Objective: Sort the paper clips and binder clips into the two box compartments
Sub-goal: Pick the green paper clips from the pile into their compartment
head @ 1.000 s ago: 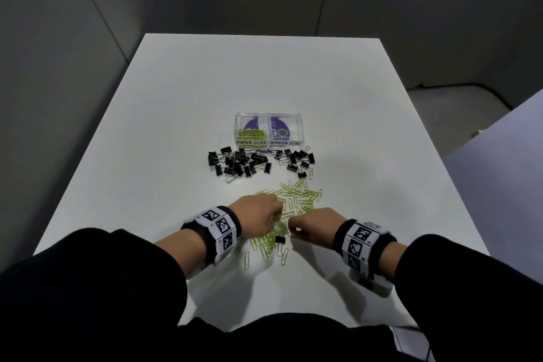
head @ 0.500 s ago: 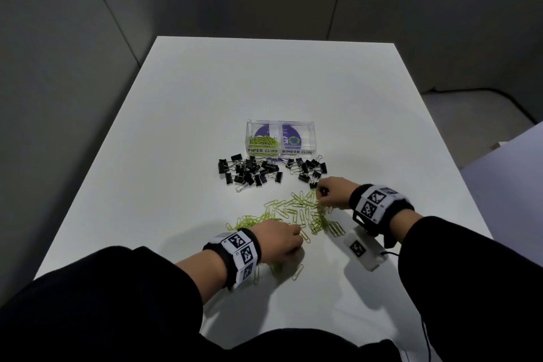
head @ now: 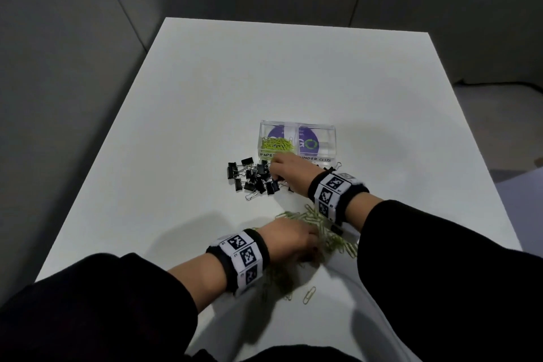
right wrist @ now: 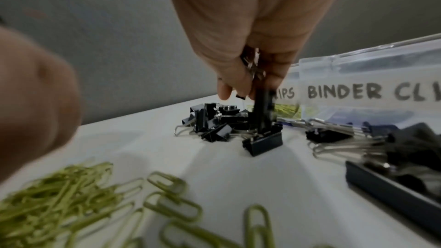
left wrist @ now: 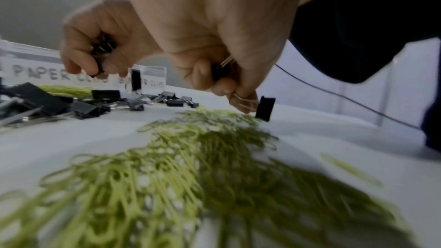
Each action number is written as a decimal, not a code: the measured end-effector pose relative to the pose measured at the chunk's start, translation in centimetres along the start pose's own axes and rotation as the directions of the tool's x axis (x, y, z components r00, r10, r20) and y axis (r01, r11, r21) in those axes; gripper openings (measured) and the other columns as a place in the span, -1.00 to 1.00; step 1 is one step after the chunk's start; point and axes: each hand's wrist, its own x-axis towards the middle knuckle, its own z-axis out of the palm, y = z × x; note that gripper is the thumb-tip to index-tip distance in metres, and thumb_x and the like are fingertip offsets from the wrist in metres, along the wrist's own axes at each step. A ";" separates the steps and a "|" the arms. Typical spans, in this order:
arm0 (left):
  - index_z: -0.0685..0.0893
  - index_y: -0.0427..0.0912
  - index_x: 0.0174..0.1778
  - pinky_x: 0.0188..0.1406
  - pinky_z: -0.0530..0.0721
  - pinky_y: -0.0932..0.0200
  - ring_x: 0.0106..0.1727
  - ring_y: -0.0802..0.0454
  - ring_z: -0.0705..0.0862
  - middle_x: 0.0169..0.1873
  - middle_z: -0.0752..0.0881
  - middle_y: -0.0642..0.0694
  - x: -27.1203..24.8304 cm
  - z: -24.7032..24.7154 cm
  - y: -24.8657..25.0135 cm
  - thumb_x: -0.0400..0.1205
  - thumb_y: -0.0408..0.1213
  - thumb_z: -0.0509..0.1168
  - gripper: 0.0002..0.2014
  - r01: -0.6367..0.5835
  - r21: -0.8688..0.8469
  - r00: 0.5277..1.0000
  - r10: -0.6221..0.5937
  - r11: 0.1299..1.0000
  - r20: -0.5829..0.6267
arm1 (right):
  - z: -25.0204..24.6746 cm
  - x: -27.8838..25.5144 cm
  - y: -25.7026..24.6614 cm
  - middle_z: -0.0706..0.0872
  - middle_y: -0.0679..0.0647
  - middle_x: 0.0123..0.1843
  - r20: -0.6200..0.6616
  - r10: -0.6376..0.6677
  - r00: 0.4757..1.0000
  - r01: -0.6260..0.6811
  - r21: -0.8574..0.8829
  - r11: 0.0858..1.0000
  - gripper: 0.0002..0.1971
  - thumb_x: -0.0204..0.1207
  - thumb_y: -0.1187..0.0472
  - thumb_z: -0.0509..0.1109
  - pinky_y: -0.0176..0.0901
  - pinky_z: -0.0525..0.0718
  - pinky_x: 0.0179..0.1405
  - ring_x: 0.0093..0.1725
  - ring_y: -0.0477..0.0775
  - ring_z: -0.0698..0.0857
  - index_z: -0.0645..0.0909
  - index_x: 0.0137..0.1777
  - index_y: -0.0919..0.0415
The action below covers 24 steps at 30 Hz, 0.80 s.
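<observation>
Place: a plain recording booth or office-like test room, not a home.
Walls: grey panel walls (head: pixel 88 38) with vertical seams close in the far side and the left.
Table: one bare white table (head: pixel 293 82) fills the middle.
Floor: grey floor (head: pixel 499 103) shows to the right.
Recording gear: tracking-marker wristbands (head: pixel 244 256) on both wrists, with a thin black cable (left wrist: pixel 346 99) trailing at the right.
Stationery: a hand-labelled clear box (head: pixel 323 138).

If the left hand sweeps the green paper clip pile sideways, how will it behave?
The paper clips lie loose and interlaced, so the pile would probably drag along in clumps, not as one body. Strays like the single clip suggest some would scatter. They look thin and light, so the table should let them slide easily.
</observation>
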 end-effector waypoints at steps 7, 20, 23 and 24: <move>0.64 -0.13 0.22 0.19 0.64 0.12 0.16 -0.01 0.65 0.23 0.64 -0.06 -1.1 -3.6 -4.4 0.64 -0.43 0.20 -0.72 0.310 -0.130 0.928 -0.330 0.942 -0.176 | 0.1 -1.2 1.4 0.55 0.24 0.42 -0.042 -0.061 0.997 0.059 -0.044 0.997 -0.65 0.51 0.35 0.32 0.12 0.53 0.36 0.39 0.26 0.51 0.55 0.31 0.25; 0.50 -0.09 0.33 -0.22 0.56 0.11 0.04 -0.11 0.68 0.15 0.63 -0.10 2.5 -0.9 -2.9 0.65 -0.06 0.21 -0.65 0.341 0.167 0.936 -0.351 0.925 0.036 | 3.2 -12.4 5.2 0.54 0.20 0.19 -0.011 0.561 0.828 -0.561 -0.037 0.827 -0.75 0.66 0.17 0.08 0.06 0.64 -0.10 0.06 0.25 0.61 0.42 0.27 0.23; 0.52 -0.16 0.28 -0.25 0.52 0.11 0.04 -0.14 0.69 0.11 0.66 -0.12 2.8 -0.6 -2.5 0.67 -0.12 0.18 -0.69 0.317 0.223 0.944 -0.329 0.922 0.020 | 4.2 -13.0 4.3 0.53 0.21 0.15 0.008 0.593 0.805 -0.593 -0.025 0.805 -0.80 0.61 0.28 0.13 -0.04 0.52 -0.21 0.00 0.22 0.58 0.43 0.18 0.28; 0.53 -0.17 0.28 -0.25 0.52 0.11 0.04 -0.15 0.69 0.11 0.66 -0.13 2.7 -0.7 -2.4 0.67 -0.12 0.17 -0.69 0.307 0.241 0.948 -0.319 0.921 0.015 | 4.5 -13.0 3.9 0.52 0.21 0.14 -0.003 0.591 0.807 -0.591 -0.024 0.806 -0.82 0.59 0.31 0.14 -0.07 0.48 -0.22 -0.02 0.19 0.56 0.44 0.16 0.28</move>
